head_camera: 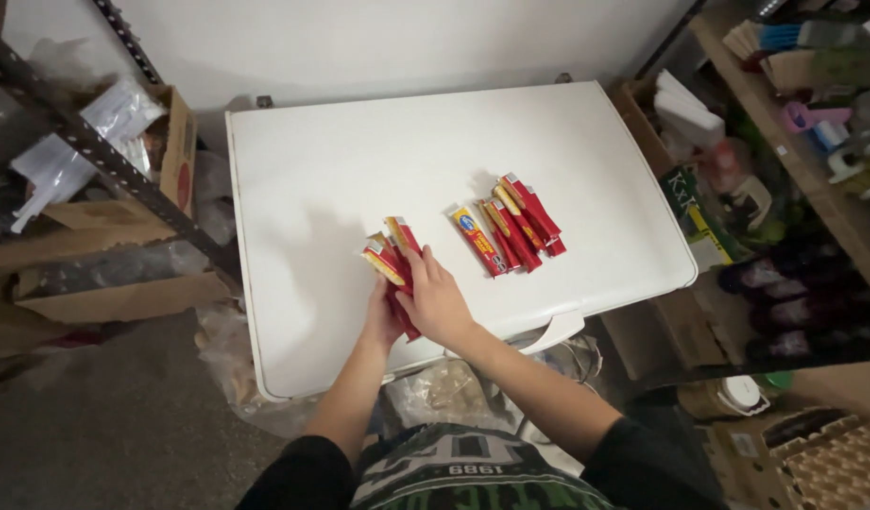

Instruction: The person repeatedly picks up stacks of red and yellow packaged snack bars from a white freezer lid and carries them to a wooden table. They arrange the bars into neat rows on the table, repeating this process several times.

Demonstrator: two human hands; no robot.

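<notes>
Currently both hands grip one bundle of slim red-and-yellow packets (393, 260), left hand (382, 323) beneath, right hand (437, 304) fingers wrapped over; long axes run diagonally, left of loose packet pile (509, 227).

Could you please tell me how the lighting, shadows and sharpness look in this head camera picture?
Head view: the white table top is brightly lit, nearly washed out; soft shadows fall left of both hands and the loose red packets; the edges curve from lens distortion; the shelves look dim and soft.

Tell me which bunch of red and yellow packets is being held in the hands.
The left-hand bunch, near the table's front edge: both hands, left hand and right hand, grip it. The other bunch lies untouched in a row further right on the white table.
</notes>
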